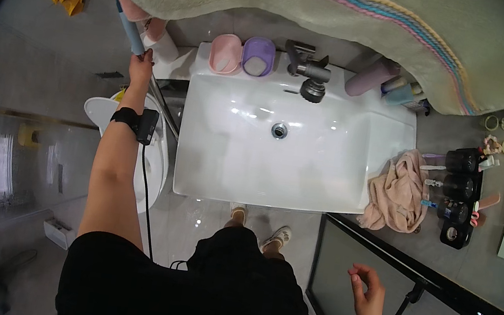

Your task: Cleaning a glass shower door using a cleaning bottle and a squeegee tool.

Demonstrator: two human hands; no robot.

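Observation:
My left hand (140,67) reaches out beyond the sink's left end. Its fingers are closed around a long pole, just below the light-blue grip (130,30). The pole's metal shaft (163,102) runs down between the toilet and the sink, and its lower end is hidden. At the lower right, my right hand (369,295) hangs in the air near the door, holding nothing, with thumb and curled fingers apart. Before me stands a white ceramic sink (231,164) with a dark faucet (310,69).
A toilet (161,169) stands left of the sink. Pink (226,40) and purple (260,45) soap dishes sit on its back ledge. A pinkish towel (401,193) drapes over the right side, near a toothbrush rack (456,234). A large greenish towel (348,23) hangs above.

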